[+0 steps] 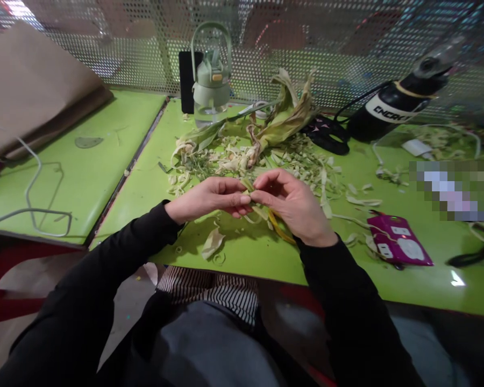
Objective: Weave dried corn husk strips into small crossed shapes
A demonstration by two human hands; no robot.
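Both my hands meet over the green table (242,252) and pinch a narrow strip of corn husk (248,185) between their fingertips. My left hand (210,199) grips the strip from the left. Closed on its right end is my right hand (294,207), and a yellow-handled tool (280,230), perhaps scissors, sits under its palm. Just beyond the hands lies a heap of husk leaves and shredded strips (266,145). Loose husk scraps (212,243) lie under my left wrist.
A pale green water bottle (210,80) and a dark phone (185,80) stand at the back by the perforated metal screen. A black bottle (391,107) lies at the right, a purple packet (399,242) nearer. A brown bag (32,91) and white cable (36,177) occupy the left table.
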